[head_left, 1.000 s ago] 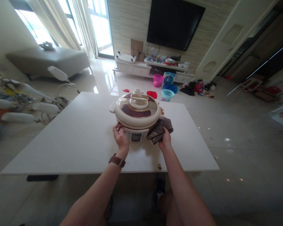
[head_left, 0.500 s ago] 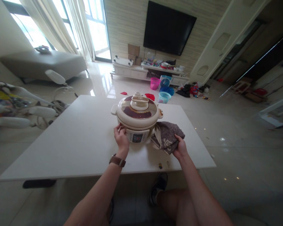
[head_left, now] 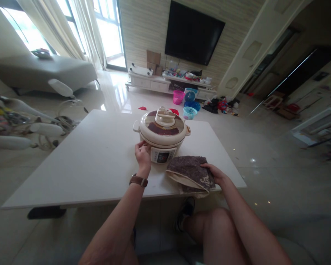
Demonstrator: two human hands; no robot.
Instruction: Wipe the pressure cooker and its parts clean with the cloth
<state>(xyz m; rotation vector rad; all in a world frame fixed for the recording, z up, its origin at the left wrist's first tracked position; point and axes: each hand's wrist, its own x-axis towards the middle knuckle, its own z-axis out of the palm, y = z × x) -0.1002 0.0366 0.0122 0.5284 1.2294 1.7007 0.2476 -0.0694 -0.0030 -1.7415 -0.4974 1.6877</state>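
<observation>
A cream electric cooker (head_left: 163,138) with a domed, partly see-through lid stands upright on the white table (head_left: 99,158). Its small control panel (head_left: 162,156) faces me. My left hand (head_left: 142,154) is at the cooker's left front side, its fingers curled against the body just under the rim; some fingertips are hidden. In my right hand (head_left: 213,174) is a folded brown towel (head_left: 187,170) with pale lettering, pinched at its right side. The towel hangs at the table's near edge, in front and to the right of the cooker, apart from the panel.
Behind the table, a turquoise basket (head_left: 189,113) and a pink basket (head_left: 178,97) stand on the tiled floor. A low white cabinet (head_left: 159,86) bears boxes and clutter beneath a television (head_left: 194,33). White padded equipment (head_left: 46,129) is at the left.
My right hand has drawn the towel back toward me, away from the cooker's side, and it has unfolded wider. My left hand stays at the cooker. The view has shifted slightly.
</observation>
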